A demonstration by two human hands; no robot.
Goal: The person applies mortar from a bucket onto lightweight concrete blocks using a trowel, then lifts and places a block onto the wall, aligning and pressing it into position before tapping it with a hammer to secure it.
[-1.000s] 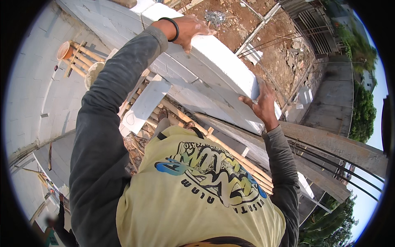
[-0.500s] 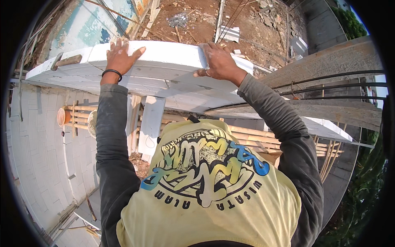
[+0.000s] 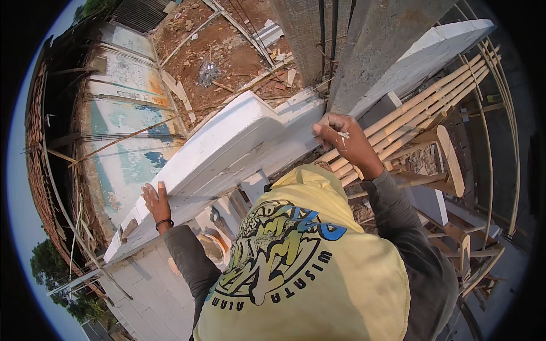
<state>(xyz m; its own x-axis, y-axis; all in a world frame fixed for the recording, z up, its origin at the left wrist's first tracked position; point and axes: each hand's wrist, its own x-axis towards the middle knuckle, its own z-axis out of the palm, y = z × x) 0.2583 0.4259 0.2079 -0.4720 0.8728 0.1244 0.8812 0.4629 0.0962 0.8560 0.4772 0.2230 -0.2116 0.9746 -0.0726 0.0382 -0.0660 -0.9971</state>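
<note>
My left hand [image 3: 156, 203] lies with spread fingers against the edge of a white block wall [image 3: 199, 150], near its left end. It holds nothing. My right hand [image 3: 344, 139] is raised off the wall, its fingers curled in and no object showing in them. White smears mark the back of this hand. Just beyond my left hand, a tool's wooden handle [image 3: 129, 228] sits on the wall top. A step in the block course [image 3: 267, 116] lies between my two hands.
Past the step, a grey concrete column [image 3: 364, 62] with steel bars rises. Bamboo poles [image 3: 421, 113] and a wooden frame [image 3: 452, 162] stand to the right. A round orange-rimmed container [image 3: 213, 247] is below the wall. Dirt ground [image 3: 227, 51] with debris lies beyond.
My right hand has lifted off the wall top and curled its fingers. My left hand stays against the wall, farther toward its left end near the tool. The view has turned.
</note>
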